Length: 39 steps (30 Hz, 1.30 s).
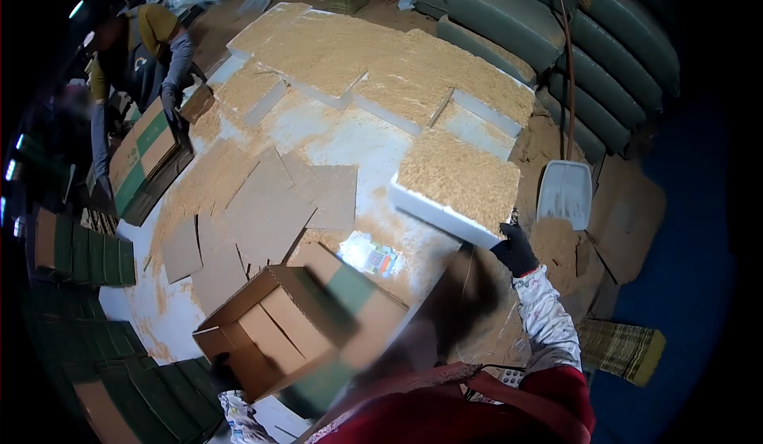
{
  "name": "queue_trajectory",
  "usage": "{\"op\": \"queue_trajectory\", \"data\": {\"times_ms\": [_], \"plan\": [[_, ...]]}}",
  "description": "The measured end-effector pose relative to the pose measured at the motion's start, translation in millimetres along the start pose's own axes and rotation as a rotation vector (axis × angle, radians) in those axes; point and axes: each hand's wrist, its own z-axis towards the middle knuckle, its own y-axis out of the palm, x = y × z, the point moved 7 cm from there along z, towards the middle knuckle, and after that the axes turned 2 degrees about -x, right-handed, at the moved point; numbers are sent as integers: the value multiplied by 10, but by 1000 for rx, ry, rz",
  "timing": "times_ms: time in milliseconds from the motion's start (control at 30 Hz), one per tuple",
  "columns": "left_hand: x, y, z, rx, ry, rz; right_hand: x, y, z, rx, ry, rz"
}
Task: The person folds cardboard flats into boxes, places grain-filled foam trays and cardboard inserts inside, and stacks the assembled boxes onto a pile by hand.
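An open, empty cardboard box [274, 325] sits at the near edge of the white work surface. My left hand [225, 372], in a dark glove, grips the box's near left wall. Dark-gloved too, my right hand [515, 251] holds the near right corner of a white foam tray [445, 213] filled with tan, sawdust-like material. Beneath and beside the box lies a flat green-and-brown carton [369, 301]. A small pile of colourful printed packets [373, 255] rests between the box and the tray.
More filled trays [358, 54] stand at the back. Cardboard sheets [262, 205] lie mid-surface. At the left, a co-worker [143, 54] holds folded cartons [147, 158]. Stacked green sacks [509, 23], a white-bladed shovel [565, 193] and a yellow bundle [620, 348] are on the right.
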Motion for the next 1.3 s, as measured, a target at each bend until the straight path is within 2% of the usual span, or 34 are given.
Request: {"op": "queue_trajectory", "data": {"times_ms": [33, 67, 100, 133, 167, 200, 233, 267, 333, 367, 400, 433, 467, 500, 533, 600, 667, 733, 767, 833, 867, 900, 933, 967, 1000, 1033, 1067, 1100, 1167, 1200, 1233, 1267, 1300], "plan": [[-203, 85, 260, -89, -104, -172, -324, 298, -31, -112, -102, -206], [-337, -25, 297, -107, -34, -137, -593, 633, -86, -228, -207, -408], [83, 102, 115, -119, 144, 50, -770, 896, -83, -258, -214, -403], [464, 183, -91, -102, 347, 265, -1070, 1262, -108, -387, -443, -315], [718, 256, -214, -92, 478, 369, -1312, 1644, -152, -447, -544, -276], [802, 285, -267, -85, 433, 327, -1551, 2021, -206, -511, -643, -233], [736, 303, -168, -87, 459, 210, -1587, 2339, -208, -552, -637, -215], [536, 320, 24, -100, 382, 122, -1622, 2655, -213, -593, -630, -198], [678, 473, 120, -359, 97, -544, -1636, 3253, -269, -720, -701, -168], [428, 510, 214, -370, 57, -979, -1611, 3469, -254, -782, -693, -150], [506, 480, 211, -332, 55, -957, -1561, 3704, -272, -844, -645, -130], [574, 528, 293, -913, 305, -1175, -1534, 3882, -295, -872, -437, -4], [460, 535, 325, -824, 146, -1181, -1500, 4051, -321, -867, -230, 130], [373, 534, 323, -729, -12, -1192, -1503, 4197, -489, -812, 253, 452], [325, 550, 263, -692, -77, -1198, -1560, 4234, -611, -835, 314, 345], [424, 679, 102, -677, -84, -1206, -1613, 4178, -707, -946, 203, 164], [457, 729, -3, -666, -41, -1203, -1452, 4107, -844, -962, 215, 7], [505, 771, -46, -661, 23, -1197, -1132, 3976, -842, -911, 374, -16], [531, 783, -59, -652, 53, -1193, -1116, 3994, -832, -946, 315, -109], [584, 809, -47, -644, 106, -1200, -1043, 4068, -866, -952, 468, -36], [615, 772, -22, -636, 134, -1210, -904, 4055, -855, -942, 474, -30], [648, 722, 14, -615, 166, -1223, -675, 4011, -806, -950, 399, -206], [642, 625, 142, -551, 206, -1185, -545, 3987, -765, -949, 321, -382], [589, 479, 345, -431, 259, -1079, -527, 4044, -765, -928, 326, -380], [337, 327, 772, -191, 291, -522, -440, 4019, -768, -914, 306, -779], [190, 311, 1124, 26, 409, -420, -388, 3961, -763, -881, 292, -1180], [-29, 291, 1478, 153, 336, -168, -547, 4077, -749, -915, 42, -1244], [-21, 192, 1615, 160, 93, 24, -482, 4128, -723, -897, 72, -1244], [-394, 148, 2124, 178, -52, 347, -177, 4192, -663, -888, 206, -1553], [-626, 190, 2279, 148, -50, 326, -51, 4303, -700, -934, 241, -1664], [-621, 208, 2303, 209, 43, 478, 29, 4280, -713, -969, 289, -1776], [-293, 219, 2162, 136, -77, 674, -76, 4331, -814, -1087, -147, -1719], [-182, 246, 2119, 245, -172, 844, -594, 4485, -717, -985, -58, -1386]]}}
